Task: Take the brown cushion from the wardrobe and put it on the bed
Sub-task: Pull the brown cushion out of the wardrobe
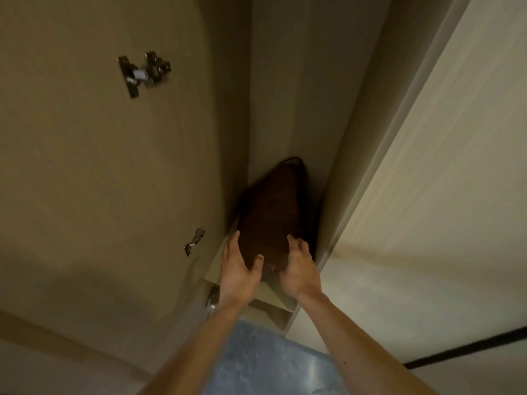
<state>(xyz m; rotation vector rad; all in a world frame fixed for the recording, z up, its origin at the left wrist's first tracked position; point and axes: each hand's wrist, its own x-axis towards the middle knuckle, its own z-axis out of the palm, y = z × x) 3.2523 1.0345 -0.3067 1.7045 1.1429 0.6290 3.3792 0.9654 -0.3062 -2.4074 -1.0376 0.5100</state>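
Observation:
A brown cushion (271, 212) lies on a wardrobe shelf (216, 267), stood on edge in the narrow open compartment and running back into the dark. My left hand (239, 270) is against its near left side, fingers spread and thumb on its front end. On the near right side my right hand (299, 270) curls its fingers around the edge. The cushion is clasped between the two hands and rests on the shelf. The cushion's far end is in shadow. No bed is in view.
The open wardrobe door (99, 166) stands on the left with metal hinges (144, 72) on its inner face. A closed pale door (427, 195) flanks the compartment on the right. A lower shelf (271, 312) and bluish floor (262, 357) show below my forearms.

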